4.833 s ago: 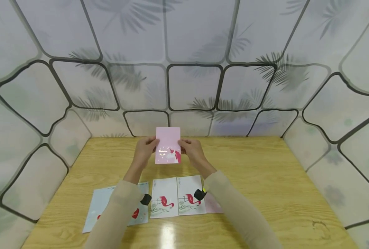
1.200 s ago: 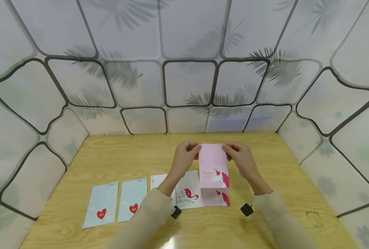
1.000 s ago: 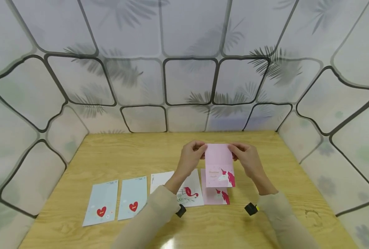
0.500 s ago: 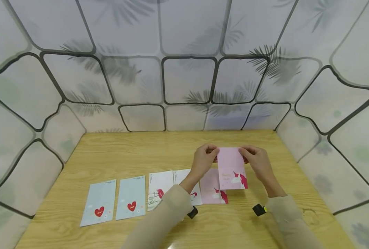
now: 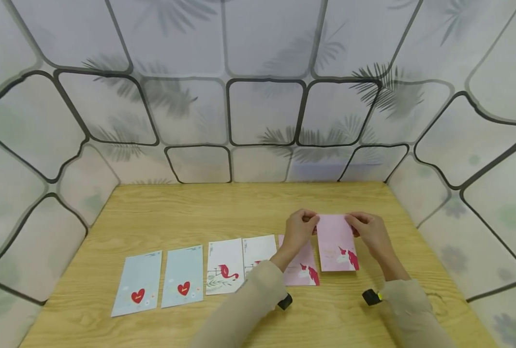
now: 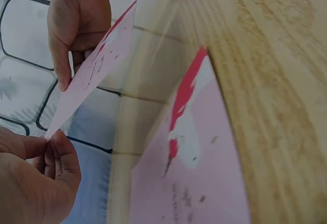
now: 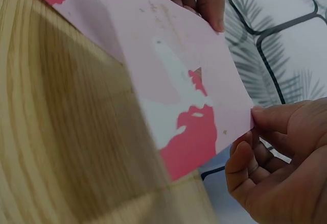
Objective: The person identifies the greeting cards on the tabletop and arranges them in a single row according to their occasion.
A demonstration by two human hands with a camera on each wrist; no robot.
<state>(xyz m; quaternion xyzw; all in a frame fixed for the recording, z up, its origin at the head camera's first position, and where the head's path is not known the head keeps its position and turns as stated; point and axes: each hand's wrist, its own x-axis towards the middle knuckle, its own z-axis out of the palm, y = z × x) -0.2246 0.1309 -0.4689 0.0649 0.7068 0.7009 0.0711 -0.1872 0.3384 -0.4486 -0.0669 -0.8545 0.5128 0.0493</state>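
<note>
A pink unicorn card (image 5: pixel 336 244) is held up by its two far corners, just right of a matching pink card (image 5: pixel 299 273) that lies on the table. My left hand (image 5: pixel 300 229) pinches the upper left corner between thumb and fingers; my right hand (image 5: pixel 370 232) pinches the upper right one. In the right wrist view the held card (image 7: pixel 179 81) shows a white unicorn with a red mane, and its lower edge hangs close over the wood. The left wrist view shows the lying card (image 6: pixel 199 147) below the raised one. My left forearm hides part of the neighbouring flamingo card (image 5: pixel 264 246).
Another white flamingo card (image 5: pixel 225 266) and two pale blue heart cards (image 5: pixel 138 282) lie in the same row to the left, all on the wooden table (image 5: pixel 197 208). A patterned fabric wall (image 5: pixel 258 116) encloses the back and sides.
Both hands have carried the pink card right and lower toward the table, from over the lying pink card to beside it. The cards on the table stay put.
</note>
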